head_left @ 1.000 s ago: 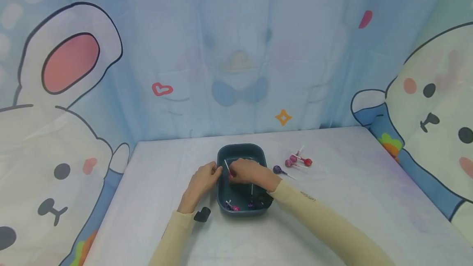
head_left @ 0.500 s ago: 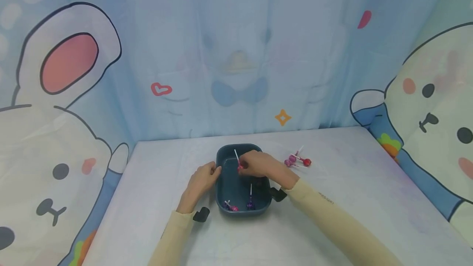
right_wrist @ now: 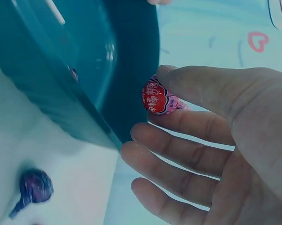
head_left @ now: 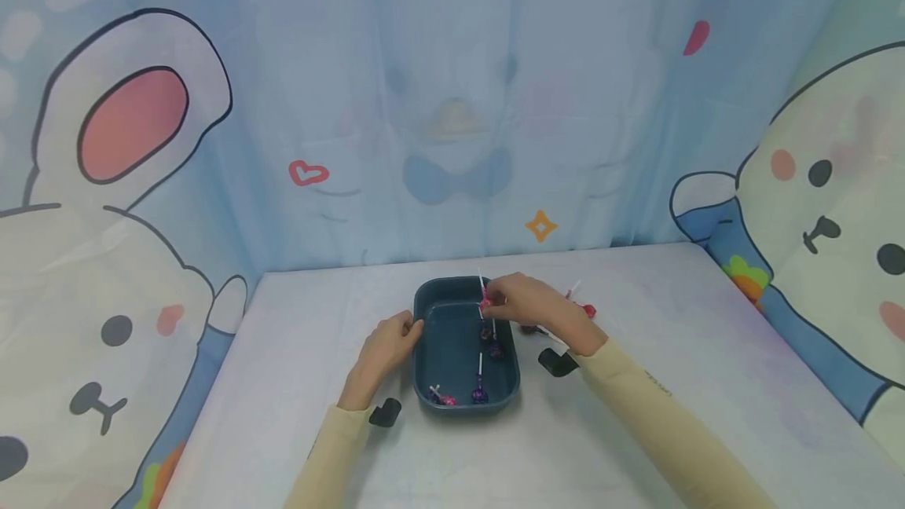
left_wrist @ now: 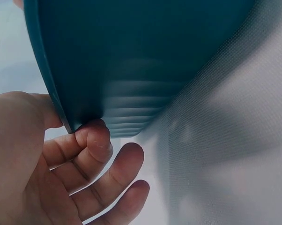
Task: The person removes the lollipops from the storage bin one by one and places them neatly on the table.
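Observation:
A dark teal rectangular bin (head_left: 447,348) stands on the table. My left hand (head_left: 387,348) pinches its left rim, thumb over the edge and curled fingers against the outer wall in the left wrist view. Between the thumb and fingers of my right hand (head_left: 526,301) is a pink-and-red wrapped lollipop (right_wrist: 156,96), its white stick pointing up, at the bin's far right rim. Inside the bin lie a purple lollipop (head_left: 480,395) near the front, a pink lollipop (head_left: 448,399) in the front left corner and dark lollipops (head_left: 495,350) along the right wall.
Right of the bin, a dark purple lollipop (right_wrist: 36,185) lies on the white cloth. A red lollipop (head_left: 590,310) shows behind my right hand, which hides part of that group. A printed blue curtain (head_left: 452,203) hangs behind the table (head_left: 318,297).
My right hand has lifted the pink lollipop from the bin's middle and carried it right to the far right rim. My left hand has stayed on the left rim.

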A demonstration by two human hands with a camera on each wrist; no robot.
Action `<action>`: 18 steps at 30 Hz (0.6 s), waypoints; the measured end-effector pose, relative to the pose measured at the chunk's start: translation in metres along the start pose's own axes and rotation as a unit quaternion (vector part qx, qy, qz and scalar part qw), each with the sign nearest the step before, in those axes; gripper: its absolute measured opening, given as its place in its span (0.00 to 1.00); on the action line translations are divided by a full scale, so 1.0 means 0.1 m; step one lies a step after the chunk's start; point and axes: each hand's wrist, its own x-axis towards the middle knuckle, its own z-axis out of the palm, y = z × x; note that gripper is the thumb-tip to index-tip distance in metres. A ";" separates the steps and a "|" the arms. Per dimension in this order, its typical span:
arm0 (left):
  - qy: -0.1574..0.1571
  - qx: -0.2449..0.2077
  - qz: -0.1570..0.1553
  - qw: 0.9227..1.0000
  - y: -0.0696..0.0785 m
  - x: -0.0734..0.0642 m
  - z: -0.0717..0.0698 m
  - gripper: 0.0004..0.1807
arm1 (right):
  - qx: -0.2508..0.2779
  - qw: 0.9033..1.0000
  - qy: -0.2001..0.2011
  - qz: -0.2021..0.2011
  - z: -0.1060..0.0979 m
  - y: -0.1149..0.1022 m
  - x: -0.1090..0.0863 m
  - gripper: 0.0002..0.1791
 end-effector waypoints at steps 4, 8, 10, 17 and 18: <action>0.001 0.000 0.000 1.000 0.00 0.00 0.00 0.16 | 0.017 1.000 0.007 0.009 -0.06 0.12 -0.05 0.10; 0.001 0.001 -0.002 1.000 0.01 0.00 0.00 0.16 | 0.032 0.999 0.005 0.029 -0.11 0.24 -0.10 0.11; 0.002 0.001 -0.003 1.000 0.01 0.00 0.00 0.16 | 0.037 0.998 0.002 0.041 -0.13 0.30 -0.12 0.12; 0.005 0.001 0.003 1.000 0.01 0.00 0.00 0.16 | 0.049 0.995 -0.023 0.083 -0.09 0.47 -0.14 0.16; 0.005 0.001 0.004 1.000 0.01 0.00 0.00 0.16 | 0.048 0.995 -0.026 0.086 -0.07 0.50 -0.14 0.17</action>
